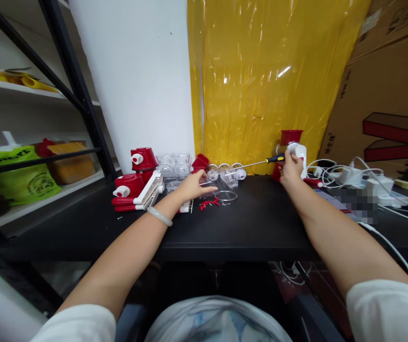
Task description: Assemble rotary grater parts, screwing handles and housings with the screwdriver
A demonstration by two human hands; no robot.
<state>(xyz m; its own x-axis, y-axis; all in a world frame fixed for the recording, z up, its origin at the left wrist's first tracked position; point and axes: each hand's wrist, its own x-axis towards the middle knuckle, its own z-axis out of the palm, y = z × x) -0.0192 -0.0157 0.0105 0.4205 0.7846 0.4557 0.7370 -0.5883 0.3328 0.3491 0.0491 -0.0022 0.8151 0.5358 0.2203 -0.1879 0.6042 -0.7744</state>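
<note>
Holds the left hand (pixel 191 186) half open at the middle of the tabletop (pixel 254 228), thumb and fingers parted about a clear plastic part (pixel 207 188); cannot tell whether gripping it or merely touching it. Closes the right hand (pixel 292 169), farther right, around the screwdriver (pixel 274 158), gripping it by the black-and-yellow handle. Points the metal shaft leftward and slightly down, toward the clear cups (pixel 228 177) just right of the left hand. Cannot tell whether touching them with the tip.

Has, right behind the right hand, a white fitting (pixel 299 151), with a red cup (pixel 291 137) above it; cannot tell whether touching either. Keeps a clear ring (pixel 226 195) lying just right of the left fingertips, with small red pieces (pixel 209 204) and tiny screws (pixel 227 204) on the near side.

Shows, left of the left hand, red housings (pixel 144 159) with white knobs, a white lever (pixel 151 191) leaning beside them, red handles (pixel 129 204) low in front, and clear containers (pixel 173 164) farther back. Wears a pale bracelet (pixel 159 216) on the left wrist.

Has white cables and chargers (pixel 354 175) heaped on the right, near a large cardboard box (pixel 385 85). Faces a yellow sheet (pixel 261 85) and a white panel (pixel 136 71), with a green bag (pixel 18 175) on the shelf at far left.
</note>
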